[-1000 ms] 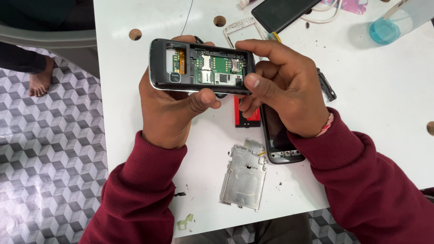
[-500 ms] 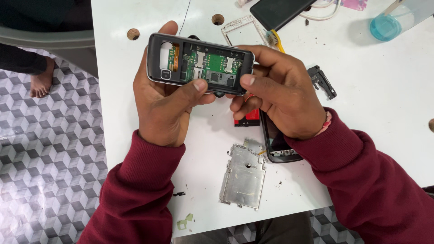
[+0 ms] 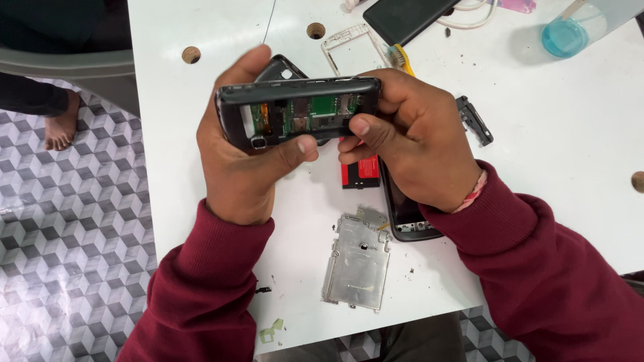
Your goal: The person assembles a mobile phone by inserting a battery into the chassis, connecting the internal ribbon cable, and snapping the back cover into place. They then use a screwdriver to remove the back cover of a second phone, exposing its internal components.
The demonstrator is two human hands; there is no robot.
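Phone housing (image 3: 298, 114), dark grey with its back off and a green circuit board showing inside, is held above the white table (image 3: 563, 134) between both hands in the head view, tilted so its top edge faces the camera. Left hand (image 3: 235, 161) wraps the housing's left end: the thumb lies pressed along the lower edge, its tip near the middle of the board, and the other fingers curl behind the frame, with 1 fingertip showing above the top edge. Right hand (image 3: 419, 141) closes on the right end, fingers bent over the top right corner and the thumb pinching up against the lower edge, just beside the left thumb tip. Under the right-hand fingers lie a red battery (image 3: 360, 172) and a black phone front (image 3: 406, 214), partly hidden by the wrist. Below both thumbs a silver metal plate (image 3: 357, 261) rests flat on the table. Beyond the right knuckles sit a small black bracket (image 3: 475, 121), a yellow-handled brush (image 3: 400, 59), a pale plastic frame (image 3: 345, 41) and a dark flat slab (image 3: 409, 17). A clear cup with blue liquid (image 3: 567, 33) stands well apart at the far corner.
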